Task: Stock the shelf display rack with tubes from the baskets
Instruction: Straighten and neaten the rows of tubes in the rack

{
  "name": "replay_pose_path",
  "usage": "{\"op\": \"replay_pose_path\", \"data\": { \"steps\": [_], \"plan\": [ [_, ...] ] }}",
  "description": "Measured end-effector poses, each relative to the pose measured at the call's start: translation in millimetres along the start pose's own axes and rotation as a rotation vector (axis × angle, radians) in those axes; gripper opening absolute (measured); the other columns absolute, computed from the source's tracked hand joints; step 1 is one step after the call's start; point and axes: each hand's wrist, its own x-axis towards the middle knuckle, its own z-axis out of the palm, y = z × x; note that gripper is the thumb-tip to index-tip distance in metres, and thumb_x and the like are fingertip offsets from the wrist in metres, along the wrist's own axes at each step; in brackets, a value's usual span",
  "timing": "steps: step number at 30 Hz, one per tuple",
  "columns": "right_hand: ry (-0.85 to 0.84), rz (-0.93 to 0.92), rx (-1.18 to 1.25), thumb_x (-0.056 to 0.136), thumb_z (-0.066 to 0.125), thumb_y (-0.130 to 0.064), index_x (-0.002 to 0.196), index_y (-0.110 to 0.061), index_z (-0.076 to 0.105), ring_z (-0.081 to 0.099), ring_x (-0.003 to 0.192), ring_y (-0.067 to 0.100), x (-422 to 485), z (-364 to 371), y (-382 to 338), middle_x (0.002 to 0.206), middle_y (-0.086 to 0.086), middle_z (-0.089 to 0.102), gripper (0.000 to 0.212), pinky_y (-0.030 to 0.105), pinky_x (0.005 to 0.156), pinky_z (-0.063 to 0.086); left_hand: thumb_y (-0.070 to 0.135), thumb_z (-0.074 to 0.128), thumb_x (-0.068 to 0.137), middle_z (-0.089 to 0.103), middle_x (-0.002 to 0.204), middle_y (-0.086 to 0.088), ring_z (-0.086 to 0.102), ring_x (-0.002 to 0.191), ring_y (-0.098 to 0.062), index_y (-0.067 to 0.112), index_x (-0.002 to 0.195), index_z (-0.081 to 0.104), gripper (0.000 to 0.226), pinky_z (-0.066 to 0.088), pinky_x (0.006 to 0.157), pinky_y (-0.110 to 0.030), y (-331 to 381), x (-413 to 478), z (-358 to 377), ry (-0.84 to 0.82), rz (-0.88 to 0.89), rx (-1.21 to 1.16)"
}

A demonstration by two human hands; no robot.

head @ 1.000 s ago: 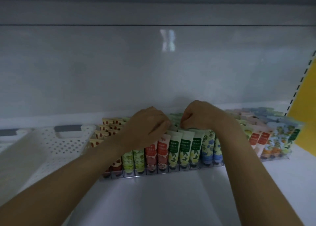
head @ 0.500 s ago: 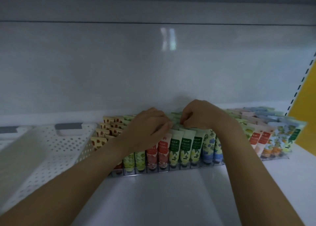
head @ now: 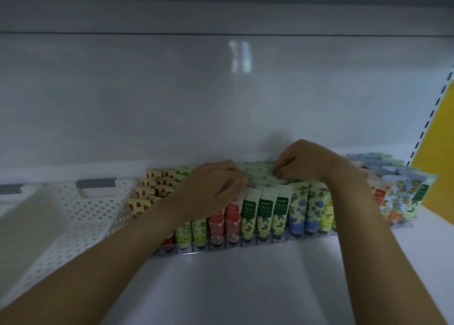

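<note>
Display rack [head: 221,247] sits on the shelf [head: 245,287], centre to right, its rear against the back panel [head: 172,103]; tubes [head: 265,209] stand in it in rows running front to back. Basket [head: 81,216] on the shelf just left of the rack. Left hand [head: 211,189] and right hand [head: 304,160] lie over the middle rows, right hand further back.

White shelf [head: 245,290] in front of me. Left on it: a white basket [head: 81,216] full of holes, handle slot at its far end. Just right of the basket: a clear display rack [head: 221,248] towards the back, packed with rows of upright tubes [head: 265,209], caps down.
</note>
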Motion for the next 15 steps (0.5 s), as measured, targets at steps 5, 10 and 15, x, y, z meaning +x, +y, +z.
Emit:
{"op": "replay_pose_path", "data": {
  "steps": [5,10,15],
  "plan": [
    [-0.009,-0.021,-0.01,0.081,0.065,-0.014,0.092,-0.012,0.074,0.055,0.081,0.013,2.0,3.8,-1.6,0.087,0.002,0.064,0.014,0.02,0.066,0.04,0.049,0.021,0.089,0.06,0.101,0.005,0.055,0.087,-0.009,0.01,0.102,0.069,0.063,0.041,0.078,-0.025,0.1,0.1,-1.9,0.021,0.015,-0.032],
    [0.154,0.0,0.036,0.085,0.06,-0.01,0.093,-0.014,0.072,0.054,0.082,0.012,3.4,-0.3,1.2,0.086,-0.002,0.06,0.015,0.022,0.074,0.039,0.044,0.026,0.091,0.06,0.103,0.004,0.057,0.094,-0.011,0.011,0.106,0.065,0.053,0.043,0.085,-0.025,-1.9,7.7,-12.0,0.047,-0.073,-0.124],
    [0.209,0.038,0.07,0.086,0.058,-0.007,0.097,-0.014,0.071,0.054,0.082,0.01,7.5,1.0,9.5,0.087,-0.002,0.059,0.018,0.021,0.075,0.039,0.042,0.024,0.086,0.061,0.104,0.005,0.057,0.097,-0.012,0.018,0.106,0.064,0.05,0.044,0.09,-0.029,-11.6,20.8,-21.2,-0.009,-0.164,-0.113]
  ]
}}
